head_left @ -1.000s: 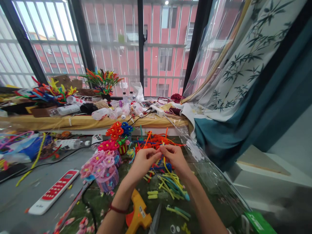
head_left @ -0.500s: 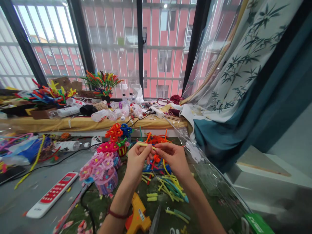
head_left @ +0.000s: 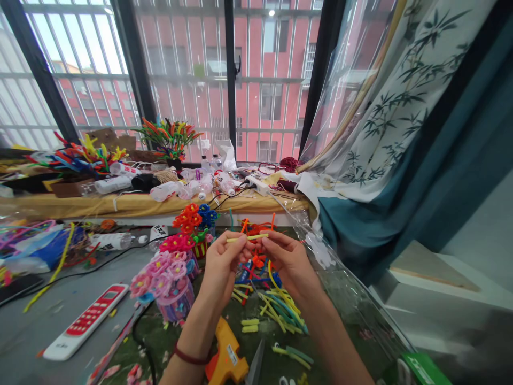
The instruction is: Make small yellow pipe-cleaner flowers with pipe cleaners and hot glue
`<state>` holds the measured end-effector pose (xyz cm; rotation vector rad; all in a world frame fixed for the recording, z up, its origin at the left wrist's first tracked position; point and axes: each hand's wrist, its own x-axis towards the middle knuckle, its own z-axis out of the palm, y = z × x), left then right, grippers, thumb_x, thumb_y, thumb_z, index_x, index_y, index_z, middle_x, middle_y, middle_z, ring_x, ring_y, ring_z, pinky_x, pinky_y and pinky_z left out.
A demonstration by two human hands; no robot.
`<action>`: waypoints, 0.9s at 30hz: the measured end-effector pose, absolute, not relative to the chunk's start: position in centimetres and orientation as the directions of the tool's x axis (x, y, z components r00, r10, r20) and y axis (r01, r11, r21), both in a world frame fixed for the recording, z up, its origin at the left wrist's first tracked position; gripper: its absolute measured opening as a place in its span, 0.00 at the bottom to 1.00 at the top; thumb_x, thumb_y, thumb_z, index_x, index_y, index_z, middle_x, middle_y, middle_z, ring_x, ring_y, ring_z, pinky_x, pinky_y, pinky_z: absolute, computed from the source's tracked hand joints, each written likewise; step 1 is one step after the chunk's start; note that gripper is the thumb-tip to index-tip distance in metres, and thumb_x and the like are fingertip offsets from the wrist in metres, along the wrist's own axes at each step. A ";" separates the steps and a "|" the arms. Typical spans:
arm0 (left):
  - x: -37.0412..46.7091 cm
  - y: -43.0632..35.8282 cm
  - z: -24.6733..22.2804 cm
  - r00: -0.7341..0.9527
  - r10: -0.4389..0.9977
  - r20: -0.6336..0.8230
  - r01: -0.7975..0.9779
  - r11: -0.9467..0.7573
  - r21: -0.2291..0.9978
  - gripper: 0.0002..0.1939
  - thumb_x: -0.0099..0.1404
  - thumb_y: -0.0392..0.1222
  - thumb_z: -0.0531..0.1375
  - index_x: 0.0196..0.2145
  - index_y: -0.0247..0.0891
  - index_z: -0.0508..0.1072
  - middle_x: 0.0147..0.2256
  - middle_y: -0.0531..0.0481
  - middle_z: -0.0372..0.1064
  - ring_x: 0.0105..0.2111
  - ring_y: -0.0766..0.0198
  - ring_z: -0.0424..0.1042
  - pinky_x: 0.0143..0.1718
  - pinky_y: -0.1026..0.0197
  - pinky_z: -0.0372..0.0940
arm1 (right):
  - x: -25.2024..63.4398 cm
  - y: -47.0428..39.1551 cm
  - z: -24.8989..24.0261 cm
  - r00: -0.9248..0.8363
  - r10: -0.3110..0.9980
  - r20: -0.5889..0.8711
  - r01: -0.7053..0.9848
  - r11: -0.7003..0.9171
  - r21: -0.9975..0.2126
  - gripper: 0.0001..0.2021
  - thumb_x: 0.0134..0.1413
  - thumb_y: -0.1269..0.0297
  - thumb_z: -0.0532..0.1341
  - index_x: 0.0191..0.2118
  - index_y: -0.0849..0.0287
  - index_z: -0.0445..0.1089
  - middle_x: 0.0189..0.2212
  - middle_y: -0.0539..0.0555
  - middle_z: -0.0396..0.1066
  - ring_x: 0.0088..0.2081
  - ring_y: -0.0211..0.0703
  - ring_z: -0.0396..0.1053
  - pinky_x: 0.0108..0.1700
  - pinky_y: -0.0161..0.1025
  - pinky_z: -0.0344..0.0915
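Between my two hands, above the green table mat, a short pale yellow stem [head_left: 258, 236] lies nearly level. My left hand [head_left: 224, 259] pinches its left part between thumb and fingers. At its right end, the thumb and fingers of my right hand [head_left: 286, 259] close on it. Below my hands are loose yellow and teal stems [head_left: 282, 310] and two short yellow pieces [head_left: 250, 325] side by side. A yellow-orange glue gun [head_left: 227, 355] and a scissor blade [head_left: 255, 363] lie nearer to me.
Pink pipe-cleaner flowers [head_left: 164, 275] in a purple pot stand left of my hands. Farther left lie a white remote [head_left: 86, 322] and a black cable. A cluttered windowsill [head_left: 132, 206] runs behind. A green box [head_left: 425, 369] is at the lower right.
The yellow stem now shows more of its length between my hands, with its right end visible. My left hand has shifted slightly left.
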<state>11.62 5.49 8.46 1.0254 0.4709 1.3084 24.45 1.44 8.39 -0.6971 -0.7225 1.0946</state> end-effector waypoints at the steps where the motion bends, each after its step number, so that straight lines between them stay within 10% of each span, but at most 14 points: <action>1: 11.7 5.5 8.4 0.259 0.936 0.239 -0.566 -0.054 0.823 0.14 0.49 0.41 0.73 0.28 0.32 0.74 0.22 0.50 0.76 0.19 0.75 0.69 0.20 0.76 0.61 | 24.2 1.5 8.3 0.298 0.938 0.176 -0.535 0.316 -0.784 0.15 0.28 0.61 0.77 0.28 0.57 0.81 0.27 0.51 0.81 0.29 0.39 0.77 0.39 0.34 0.72; 16: 12.2 4.8 8.6 0.185 0.944 0.271 -0.598 -0.111 0.794 0.18 0.44 0.47 0.75 0.26 0.34 0.76 0.19 0.56 0.70 0.13 0.79 0.56 0.14 0.75 0.49 | 23.0 1.2 8.4 0.384 0.897 0.221 -0.441 0.388 -0.809 0.12 0.35 0.58 0.75 0.26 0.59 0.79 0.23 0.52 0.77 0.25 0.39 0.72 0.32 0.36 0.68; 27: 12.0 5.5 8.2 0.104 0.964 0.245 -0.582 -0.141 0.801 0.18 0.45 0.47 0.75 0.27 0.32 0.78 0.20 0.54 0.71 0.15 0.78 0.57 0.13 0.74 0.48 | 26.5 2.0 6.7 0.504 0.807 0.307 -0.027 0.370 -0.929 0.13 0.41 0.55 0.72 0.18 0.59 0.75 0.13 0.49 0.69 0.18 0.38 0.63 0.24 0.36 0.59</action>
